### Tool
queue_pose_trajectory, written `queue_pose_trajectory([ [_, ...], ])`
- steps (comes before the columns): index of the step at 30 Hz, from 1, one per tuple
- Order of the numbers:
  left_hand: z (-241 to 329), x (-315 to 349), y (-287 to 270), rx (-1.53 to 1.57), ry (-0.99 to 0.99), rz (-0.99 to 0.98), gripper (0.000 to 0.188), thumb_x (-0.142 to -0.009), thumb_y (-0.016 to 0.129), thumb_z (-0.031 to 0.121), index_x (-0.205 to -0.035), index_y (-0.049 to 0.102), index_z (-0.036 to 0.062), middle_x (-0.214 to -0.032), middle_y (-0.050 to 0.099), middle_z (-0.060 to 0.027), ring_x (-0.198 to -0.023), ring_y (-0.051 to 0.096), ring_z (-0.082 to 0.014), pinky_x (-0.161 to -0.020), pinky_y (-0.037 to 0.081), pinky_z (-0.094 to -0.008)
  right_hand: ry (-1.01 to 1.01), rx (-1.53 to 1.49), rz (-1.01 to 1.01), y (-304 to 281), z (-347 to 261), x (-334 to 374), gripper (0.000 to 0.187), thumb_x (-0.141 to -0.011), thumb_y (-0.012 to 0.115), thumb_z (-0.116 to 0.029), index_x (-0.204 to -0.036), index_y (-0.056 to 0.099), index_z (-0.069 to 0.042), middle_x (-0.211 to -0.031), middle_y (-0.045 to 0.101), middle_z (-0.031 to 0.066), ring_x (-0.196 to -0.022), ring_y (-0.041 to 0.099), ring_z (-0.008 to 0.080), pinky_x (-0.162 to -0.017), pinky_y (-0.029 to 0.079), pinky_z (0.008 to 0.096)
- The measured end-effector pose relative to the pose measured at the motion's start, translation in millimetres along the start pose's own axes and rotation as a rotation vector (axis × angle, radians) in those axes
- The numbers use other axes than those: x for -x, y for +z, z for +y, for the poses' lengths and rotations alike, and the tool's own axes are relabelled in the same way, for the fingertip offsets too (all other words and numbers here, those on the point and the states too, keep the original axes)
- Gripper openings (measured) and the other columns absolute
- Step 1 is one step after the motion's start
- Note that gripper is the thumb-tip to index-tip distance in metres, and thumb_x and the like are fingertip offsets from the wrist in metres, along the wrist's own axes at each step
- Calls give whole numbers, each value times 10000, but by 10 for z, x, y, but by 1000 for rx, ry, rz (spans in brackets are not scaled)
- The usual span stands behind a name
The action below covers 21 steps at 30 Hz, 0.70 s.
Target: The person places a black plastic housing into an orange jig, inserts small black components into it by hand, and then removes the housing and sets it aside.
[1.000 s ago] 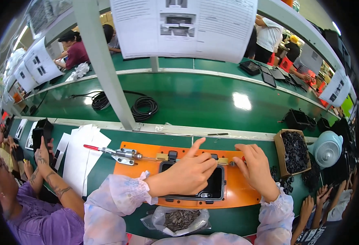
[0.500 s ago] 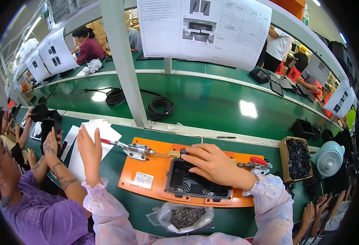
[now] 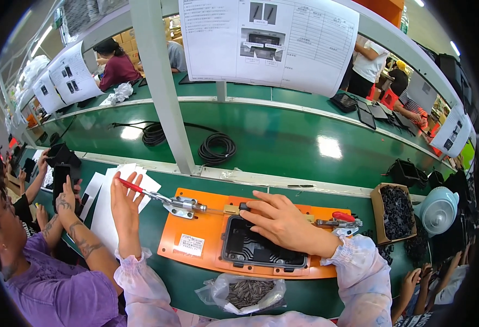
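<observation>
- Head view: black tray (image 3: 261, 250) sat in the orange fixture (image 3: 206, 240), its long axis running left to right across the green bench (image 3: 315, 297).
- I saw my right hand (image 3: 283, 220) spread flat on the tray's far edge, gripping nothing.
- My left hand (image 3: 125, 204), fingers apart, touched the red-tipped clamp lever (image 3: 141, 191), well left of the tray.

An orange jig plate (image 3: 196, 240) carries a black plastic housing (image 3: 261, 253) on the green bench (image 3: 283, 141). The clamp lever (image 3: 141, 191) at the plate's left end has a red grip, as does the clamp (image 3: 343, 217) at its right end. White paper sheets (image 3: 106, 204) lie near the bench's left edge. Sleeves are pale, translucent pink; the neighbouring worker (image 3: 49, 283) wears purple. A clear bag (image 3: 247, 291) at the near edge holds dark screws.
</observation>
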<state>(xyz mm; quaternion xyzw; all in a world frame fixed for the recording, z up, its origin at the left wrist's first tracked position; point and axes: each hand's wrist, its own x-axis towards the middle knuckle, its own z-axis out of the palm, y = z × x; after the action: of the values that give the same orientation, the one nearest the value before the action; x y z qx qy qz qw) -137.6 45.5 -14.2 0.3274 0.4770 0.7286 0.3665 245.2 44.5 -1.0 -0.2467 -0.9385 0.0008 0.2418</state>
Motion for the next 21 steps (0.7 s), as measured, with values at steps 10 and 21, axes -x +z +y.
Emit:
queue_pose_trajectory([
  [10,210,294,579,-390,445,-171,321,-1115,396,270,-1307,516,43,-1185,628,-91,-1101,626,-200,-932,481,-303,26,-39,-25,6,-20,-3,418,-917,716,-210,-1313,637,-103,-1293,591,109,-1350,466,367,-1065,405,512],
  [21,-164,798,937,-1141,985,-423,188,-893,649,36,-1079,643,67,-1186,654,-78,-1251,585,-287,-1131,282,-625,34,-5,32,-4,-22,-15,407,-894,726,-251,-1276,657,-126,-1258,592,89,-1353,450,359,-1108,379,528],
])
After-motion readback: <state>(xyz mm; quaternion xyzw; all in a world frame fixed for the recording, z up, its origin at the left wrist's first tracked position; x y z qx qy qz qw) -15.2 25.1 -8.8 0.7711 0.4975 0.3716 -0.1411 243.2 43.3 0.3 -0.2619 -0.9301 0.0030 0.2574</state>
